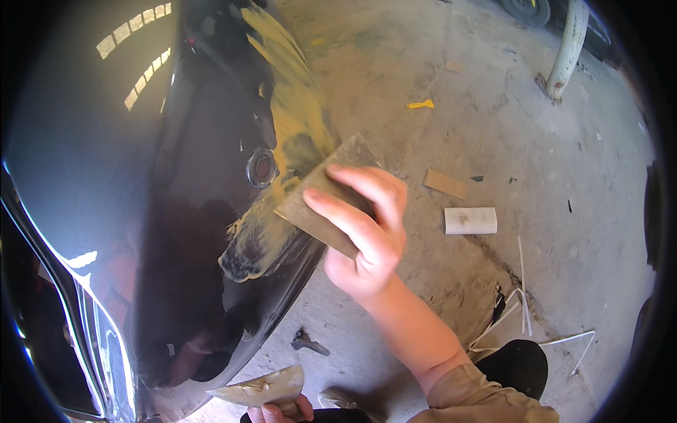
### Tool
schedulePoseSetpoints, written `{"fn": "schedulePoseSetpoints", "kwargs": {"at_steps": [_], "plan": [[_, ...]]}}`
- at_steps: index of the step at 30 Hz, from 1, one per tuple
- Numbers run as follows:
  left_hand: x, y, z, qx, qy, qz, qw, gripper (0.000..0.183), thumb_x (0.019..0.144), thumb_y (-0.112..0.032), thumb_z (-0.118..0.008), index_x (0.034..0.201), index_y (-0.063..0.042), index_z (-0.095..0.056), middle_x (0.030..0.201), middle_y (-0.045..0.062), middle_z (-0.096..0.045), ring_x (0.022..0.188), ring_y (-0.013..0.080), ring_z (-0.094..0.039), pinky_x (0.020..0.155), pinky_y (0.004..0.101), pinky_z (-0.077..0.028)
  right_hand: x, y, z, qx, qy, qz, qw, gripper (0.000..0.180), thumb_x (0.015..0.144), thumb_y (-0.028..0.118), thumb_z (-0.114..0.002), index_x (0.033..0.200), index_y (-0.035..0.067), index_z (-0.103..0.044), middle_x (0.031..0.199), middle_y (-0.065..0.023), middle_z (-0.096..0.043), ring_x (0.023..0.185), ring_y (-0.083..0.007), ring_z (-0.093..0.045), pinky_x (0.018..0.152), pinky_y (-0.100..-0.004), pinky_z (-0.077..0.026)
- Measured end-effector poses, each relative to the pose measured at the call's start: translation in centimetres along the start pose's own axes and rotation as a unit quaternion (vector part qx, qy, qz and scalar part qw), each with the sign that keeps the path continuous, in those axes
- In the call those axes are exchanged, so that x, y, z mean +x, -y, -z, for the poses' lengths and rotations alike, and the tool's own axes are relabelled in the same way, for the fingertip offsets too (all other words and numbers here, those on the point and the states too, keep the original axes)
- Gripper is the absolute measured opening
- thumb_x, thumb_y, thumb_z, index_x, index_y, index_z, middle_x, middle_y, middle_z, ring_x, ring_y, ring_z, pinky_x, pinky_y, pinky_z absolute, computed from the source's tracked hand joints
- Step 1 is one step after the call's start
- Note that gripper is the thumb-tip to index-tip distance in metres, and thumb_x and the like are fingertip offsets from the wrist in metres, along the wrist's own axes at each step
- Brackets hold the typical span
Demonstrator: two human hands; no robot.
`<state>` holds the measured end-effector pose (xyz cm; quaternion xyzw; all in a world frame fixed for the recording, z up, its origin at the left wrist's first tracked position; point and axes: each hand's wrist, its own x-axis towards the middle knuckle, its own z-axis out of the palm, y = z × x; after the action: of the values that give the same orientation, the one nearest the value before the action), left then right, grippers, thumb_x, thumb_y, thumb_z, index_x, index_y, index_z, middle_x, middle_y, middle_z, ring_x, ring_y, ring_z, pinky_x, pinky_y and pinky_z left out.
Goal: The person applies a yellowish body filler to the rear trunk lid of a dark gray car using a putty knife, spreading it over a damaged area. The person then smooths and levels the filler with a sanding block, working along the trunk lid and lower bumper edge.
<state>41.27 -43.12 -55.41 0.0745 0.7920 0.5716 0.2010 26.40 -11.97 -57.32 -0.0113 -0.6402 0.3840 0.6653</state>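
My right hand [367, 238] grips a flat rectangular body-filler spreader [330, 195], fingers spread over its upper face. The spreader's far edge overlaps yellowish body filler [296, 100] on a glossy dark car body panel [195, 211]; whether it touches is unclear. The filler runs in a streaked band along the panel's outer side, thinning to a smear at its near end. Beside the band is a round fitting [262, 167]. Low in the view, my left hand [280, 412], partly cut off, holds a second spreader [267, 386] with filler residue on it.
On the concrete floor [529, 132] lie a yellow plastic scraper [420, 104], a brown rectangular piece [446, 183], a white block [470, 220], a black broken part [310, 342] and thin white strips [523, 285]. A pale post [568, 53] and a vehicle wheel [529, 10] stand at the upper right.
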Motion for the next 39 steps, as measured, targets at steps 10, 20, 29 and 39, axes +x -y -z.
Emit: {"fn": "schedulePoseSetpoints", "kwargs": {"at_steps": [10, 20, 29, 39], "plan": [[0.1, 1.3, 0.6, 0.0, 0.003, 0.034, 0.999, 0.091, 0.102, -0.082, -0.022, 0.1, 0.002, -0.058, 0.065, 0.013, -0.058, 0.051, 0.0182, -0.049, 0.047, 0.0298, -0.036, -3.0, 1.1, -1.4, 0.046, 0.002, -0.038, 0.998, 0.027, 0.082, 0.013, -0.086, 0.108, 0.009, -0.083, 0.119, -0.0114, -0.073, 0.106, -0.032, -0.064, 0.091, -0.0398, -0.052], [0.6, 1.1, -0.5, 0.009, -0.004, 0.003, 1.0, 0.089, 0.104, -0.079, -0.023, 0.096, 0.002, -0.058, 0.065, 0.015, -0.059, 0.048, 0.0194, -0.05, 0.044, 0.0294, -0.036, -1.9, 0.4, 1.0, 0.004, 0.0, 0.009, 1.0, 0.038, 0.076, 0.036, -0.085, 0.113, 0.025, -0.085, 0.126, -0.0046, -0.071, 0.112, -0.0306, -0.058, 0.1, -0.0565, -0.038], [0.0, 2.1, 0.3, -0.007, -0.019, 0.044, 0.999, 0.088, 0.103, -0.08, -0.026, 0.094, 0.001, -0.06, 0.065, 0.014, -0.059, 0.048, 0.0187, -0.049, 0.045, 0.0298, -0.037, 2.3, -1.4, 0.2, 0.029, 0.039, 0.083, 0.995, 0.032, 0.072, 0.042, -0.091, 0.103, 0.033, -0.087, 0.128, -0.0046, -0.075, 0.134, -0.0363, -0.055, 0.124, -0.0642, -0.016], [-0.1, 1.2, 0.0, -0.021, -0.034, 0.04, 0.998, 0.093, 0.099, -0.086, -0.027, 0.099, 0.0, -0.061, 0.067, 0.013, -0.06, 0.05, 0.0191, -0.052, 0.046, 0.0299, -0.038, 2.6, -1.2, -0.9, 0.051, 0.029, 0.049, 0.997, 0.036, 0.073, 0.027, -0.086, 0.108, 0.037, -0.086, 0.131, 0.0003, -0.073, 0.128, -0.032, -0.058, 0.123, -0.0712, -0.01]]}}
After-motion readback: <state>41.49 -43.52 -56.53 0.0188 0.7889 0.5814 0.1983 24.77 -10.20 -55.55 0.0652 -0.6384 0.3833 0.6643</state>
